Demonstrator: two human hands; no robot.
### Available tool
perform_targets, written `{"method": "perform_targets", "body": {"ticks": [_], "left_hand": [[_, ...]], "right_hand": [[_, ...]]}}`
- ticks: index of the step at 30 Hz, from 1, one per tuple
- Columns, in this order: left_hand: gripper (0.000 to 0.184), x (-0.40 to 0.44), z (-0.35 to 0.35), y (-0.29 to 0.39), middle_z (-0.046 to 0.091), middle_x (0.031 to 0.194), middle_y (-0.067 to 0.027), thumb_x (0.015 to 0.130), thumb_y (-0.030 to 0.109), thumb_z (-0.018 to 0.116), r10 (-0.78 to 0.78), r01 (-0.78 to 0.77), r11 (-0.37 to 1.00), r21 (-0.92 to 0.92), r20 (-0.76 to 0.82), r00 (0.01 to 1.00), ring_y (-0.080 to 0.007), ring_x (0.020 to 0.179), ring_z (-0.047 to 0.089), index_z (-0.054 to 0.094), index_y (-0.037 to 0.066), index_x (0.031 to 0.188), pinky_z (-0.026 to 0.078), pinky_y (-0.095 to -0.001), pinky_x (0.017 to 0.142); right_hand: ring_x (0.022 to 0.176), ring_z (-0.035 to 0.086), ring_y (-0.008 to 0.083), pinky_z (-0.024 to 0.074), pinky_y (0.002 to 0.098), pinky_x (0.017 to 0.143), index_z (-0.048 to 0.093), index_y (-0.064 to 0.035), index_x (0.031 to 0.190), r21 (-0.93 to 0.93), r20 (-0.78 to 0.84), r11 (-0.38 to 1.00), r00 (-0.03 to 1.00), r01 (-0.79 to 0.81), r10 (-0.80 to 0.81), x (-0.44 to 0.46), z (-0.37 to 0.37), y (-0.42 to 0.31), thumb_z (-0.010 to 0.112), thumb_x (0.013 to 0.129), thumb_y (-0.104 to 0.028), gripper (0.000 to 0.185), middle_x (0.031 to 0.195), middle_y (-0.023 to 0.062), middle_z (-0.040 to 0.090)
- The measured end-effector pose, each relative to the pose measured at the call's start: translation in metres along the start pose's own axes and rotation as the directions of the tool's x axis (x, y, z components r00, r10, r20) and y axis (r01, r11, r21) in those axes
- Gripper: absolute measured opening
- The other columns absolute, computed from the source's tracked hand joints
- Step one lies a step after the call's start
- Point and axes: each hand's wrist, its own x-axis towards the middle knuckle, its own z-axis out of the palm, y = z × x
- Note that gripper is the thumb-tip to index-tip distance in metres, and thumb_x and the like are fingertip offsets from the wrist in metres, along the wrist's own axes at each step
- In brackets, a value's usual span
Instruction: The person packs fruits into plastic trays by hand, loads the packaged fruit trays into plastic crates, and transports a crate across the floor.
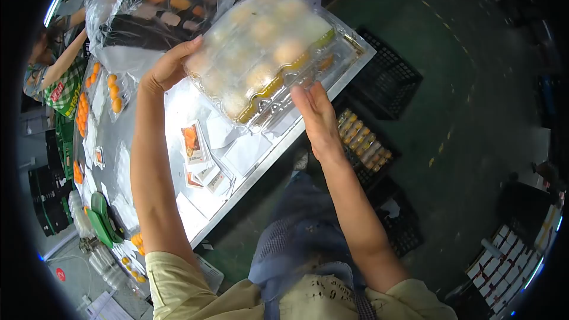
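Observation:
A clear plastic clamshell box (261, 29) full of round, pale orange and greenish fruit is held tilted over the table. My left hand (169, 68) grips its left edge, with the fingertips partly hidden behind the plastic. Along the near edge, my right hand (318, 120) holds the rim with thumb and fingers. The lid looks cloudy and lies over the fruit. Below the box, printed cards (192, 142) with an orange fruit picture lie in a loose pile on the white tabletop (172, 112).
A black crate (148, 29) of orange fruit, draped in clear plastic, stands behind. Another crate (364, 142) with packed fruit boxes sits on the floor at right. Green tape dispenser (102, 219) lies at left. A co-worker (53, 65) stands across the table.

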Motion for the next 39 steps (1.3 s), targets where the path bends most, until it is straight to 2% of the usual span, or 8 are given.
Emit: {"method": "perform_targets", "body": {"ticks": [3,8,12,16,23,25,32,39], "left_hand": [[0.061,0.006,0.012,0.015,0.065,0.101,-0.0097,0.085,0.05,0.057,-0.05,0.026,0.969,0.244,0.096,0.994,-0.0129,0.091,0.061,0.061,-0.007,0.107,0.046,-0.0229,0.083],[0.064,-0.002,0.023,0.021,0.065,0.1,-0.0136,0.082,0.051,0.06,-0.108,0.048,0.936,0.349,0.155,0.982,-0.015,0.088,0.063,0.061,-0.008,0.107,0.049,-0.0243,0.081],[0.074,-0.018,0.042,0.011,0.059,0.111,-0.0177,0.08,0.051,0.063,-0.217,0.163,0.951,0.264,0.19,0.958,-0.0207,0.101,0.059,0.05,-0.01,0.12,0.047,-0.0287,0.088],[0.08,-0.064,0.098,0.005,0.06,0.11,-0.0204,0.075,0.051,0.068,-0.01,0.038,0.917,0.398,-0.073,0.997,-0.0259,0.099,0.06,0.047,-0.009,0.123,0.047,-0.0326,0.089],[0.087,-0.123,0.202,-0.027,0.053,0.12,-0.0185,0.067,0.024,0.082,0.107,-0.086,0.983,0.161,-0.128,0.986,-0.0252,0.111,0.052,0.034,-0.008,0.132,0.039,-0.0347,0.096],[0.089,-0.128,0.233,-0.049,0.052,0.121,-0.0182,0.067,0.022,0.082,0.176,-0.16,0.974,0.162,-0.089,0.98,-0.0255,0.113,0.05,0.03,-0.007,0.134,0.039,-0.0356,0.097],[0.084,-0.087,0.312,-0.169,0.051,0.119,-0.021,0.07,0.026,0.079,-0.315,0.352,0.911,-0.214,0.186,0.931,-0.0265,0.111,0.051,0.031,-0.007,0.132,0.042,-0.0365,0.094],[0.076,-0.066,0.392,-0.369,0.042,0.134,-0.014,0.084,0.055,0.055,-0.63,0.821,0.415,-0.393,0.526,0.571,-0.0303,0.125,0.04,0.032,0.006,0.137,0.033,-0.0484,0.102]], "right_hand": [[0.111,0.046,0.0202,0.0325,0.0318,0.099,0.04,0.0033,0.127,-0.333,-0.044,0.932,0.985,0.143,-0.167,-0.007,0.0,0.006,0.063,0.086,-0.036,0.061,0.116,0.0128,0.053],[0.1,0.052,0.0157,0.0397,0.0284,0.089,0.043,0.0031,0.125,0.188,0.083,0.981,0.996,-0.043,0.027,-0.004,0.002,-0.008,0.064,0.084,-0.041,0.064,0.106,0.0107,0.057],[0.103,0.051,0.0151,0.0385,0.0268,0.088,0.048,0.0011,0.121,0.185,0.114,0.974,0.987,-0.131,0.111,0.002,-0.016,-0.016,0.065,0.084,-0.04,0.058,0.108,0.0072,0.057],[0.116,0.043,0.0214,0.0371,0.0343,0.095,0.033,-0.0022,0.135,0.356,0.13,0.925,0.987,-0.135,0.094,-0.006,-0.032,-0.007,0.069,0.077,-0.033,0.075,0.125,0.0109,0.046],[0.104,0.055,0.0202,0.049,0.0314,0.084,0.035,-0.0002,0.132,0.49,0.128,0.87,0.992,-0.063,-0.001,-0.09,-0.114,0.024,0.077,0.067,-0.031,0.083,0.121,0.0076,0.051],[0.108,0.048,0.0169,0.045,0.0314,0.087,0.024,-0.0041,0.14,0.459,0.141,0.87,0.982,-0.179,0.127,-0.116,-0.152,0.038,0.082,0.058,-0.028,0.104,0.122,0.0057,0.045],[0.113,0.044,0.0196,0.0391,0.034,0.094,0.024,0.0011,0.138,0.24,-0.137,0.934,0.943,-0.265,0.303,-0.172,-0.236,0.059,0.078,0.063,-0.025,0.096,0.123,0.0106,0.046],[0.109,0.049,0.0242,0.041,0.0345,0.092,0.032,0.0024,0.132,-0.12,-0.274,0.788,0.783,-0.604,0.558,-0.176,-0.32,0.136,0.077,0.066,-0.02,0.083,0.119,0.0145,0.049]]}}
